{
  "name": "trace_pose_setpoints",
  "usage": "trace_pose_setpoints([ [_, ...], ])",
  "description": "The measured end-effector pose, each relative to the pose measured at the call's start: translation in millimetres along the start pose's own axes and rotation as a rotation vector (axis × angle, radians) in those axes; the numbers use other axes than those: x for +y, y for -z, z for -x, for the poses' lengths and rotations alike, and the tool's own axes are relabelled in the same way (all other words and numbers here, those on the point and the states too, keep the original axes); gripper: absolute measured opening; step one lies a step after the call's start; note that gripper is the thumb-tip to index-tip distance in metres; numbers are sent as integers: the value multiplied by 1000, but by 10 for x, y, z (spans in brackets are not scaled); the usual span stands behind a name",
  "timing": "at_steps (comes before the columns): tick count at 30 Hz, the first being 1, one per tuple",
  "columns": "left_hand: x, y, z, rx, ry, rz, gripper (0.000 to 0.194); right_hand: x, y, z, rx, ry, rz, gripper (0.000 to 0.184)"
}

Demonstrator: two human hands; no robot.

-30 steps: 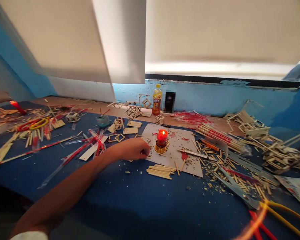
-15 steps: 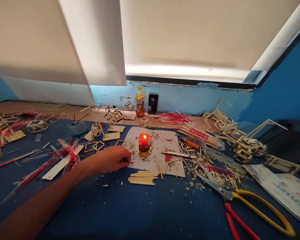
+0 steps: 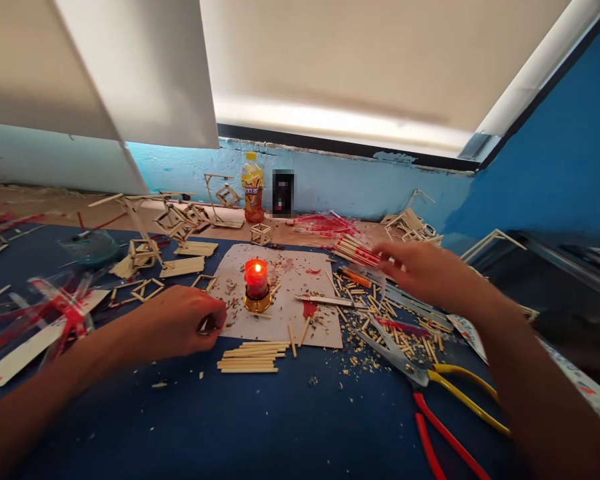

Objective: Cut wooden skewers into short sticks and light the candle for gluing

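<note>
My left hand (image 3: 193, 320) rests at the left edge of the white sheet (image 3: 325, 327), its fingers curled together; whatever they may pinch is hidden. My right hand (image 3: 425, 270) reaches over the right side, fingers stretched and somewhat apart, at the end of a bundle of wooden sticks (image 3: 356, 251) in a red-marked wrapper. Contact with the bundle I cannot tell. A lit red candle (image 3: 257, 277) in a gold holder stands on the sheet. Several cut sticks (image 3: 253, 358) lie in a row in front of it. A slim cutter (image 3: 325, 301) crosses the sheet's right part.
Large shears (image 3: 415, 373) with red and yellow handles lie at front right, beside scattered stick pieces (image 3: 405, 340). Stick-built frames (image 3: 175, 220) stand at the back left. A drink bottle (image 3: 253, 190) stands by the wall. Red plastic wrappers (image 3: 73, 307) lie at left.
My right hand has come into view from the right and is now at the stick bundle. My left hand stays curled by the sheet. The view has turned slightly right.
</note>
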State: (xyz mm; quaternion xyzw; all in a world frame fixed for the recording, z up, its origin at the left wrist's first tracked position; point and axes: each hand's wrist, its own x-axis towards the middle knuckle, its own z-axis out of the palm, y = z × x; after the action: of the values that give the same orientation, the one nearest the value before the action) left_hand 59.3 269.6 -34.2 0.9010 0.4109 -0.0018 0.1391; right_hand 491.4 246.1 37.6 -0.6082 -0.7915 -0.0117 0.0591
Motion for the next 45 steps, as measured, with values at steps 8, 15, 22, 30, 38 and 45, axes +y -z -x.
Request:
trace_pose_setpoints([
  [8, 389, 173, 28, -70, -96, 123, 12, 123, -359, -54, -215, 73, -158, 24],
  [15, 914, 55, 24, -107, -162, 264, 21, -130, -658, -184, -214, 199, -201, 21],
  [22, 970, -104, 42, -69, -192, 430, 30, -173, -828, -253, -267, 198, -214, 14],
  [30, 695, 39, 36, 184, 28, 698, 22, -143, -885, -229, -327, 173, -299, 15],
  [38, 727, -63, 22, 60, 64, 1016, 23, -159, -832, -181, -309, 156, -449, 21],
  [45, 630, -21, 21, 74, 136, 580, 22, -193, -750, -128, -195, 101, -522, 31],
])
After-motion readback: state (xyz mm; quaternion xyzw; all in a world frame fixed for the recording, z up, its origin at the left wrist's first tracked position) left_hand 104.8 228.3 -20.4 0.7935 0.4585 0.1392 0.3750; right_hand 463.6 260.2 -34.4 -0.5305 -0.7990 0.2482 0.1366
